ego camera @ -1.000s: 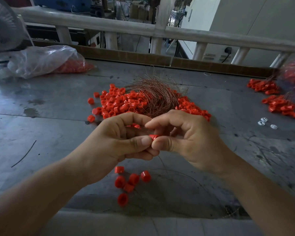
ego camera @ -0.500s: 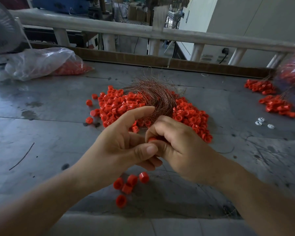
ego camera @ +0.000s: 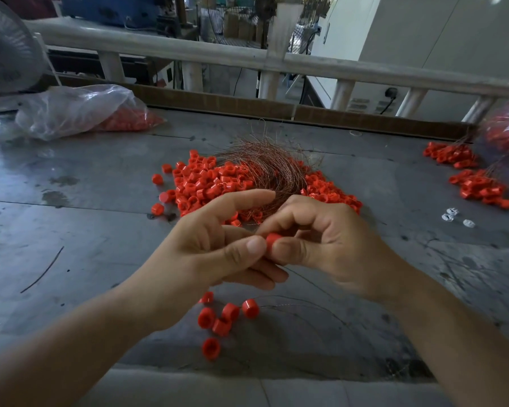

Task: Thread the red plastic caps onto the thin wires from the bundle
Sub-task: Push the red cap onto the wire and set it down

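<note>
Nearest, viewer's side of wire bundle (ego camera: 265, 168): loose caps (ego camera: 227, 314) on bench. Between them and the bundle: right hand (ego camera: 329, 245) pinches one red cap (ego camera: 273, 240), thumb to forefinger. Left hand (ego camera: 218, 251) thumb touches the cap; whether it grips a wire, cannot tell. Thin wire (ego camera: 306, 279) trails below.

Assessment: cap light, rigid, prob. slick; hold by side wall, bore clear. Wire limp; grip nr tip.

Cap pile (ego camera: 206, 183) surrounds the bundle.

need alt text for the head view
A right hand pinches a red cap beside the thumb of the left hand, above a grey table. Behind, a wire bundle lies on a cap pile.
</note>
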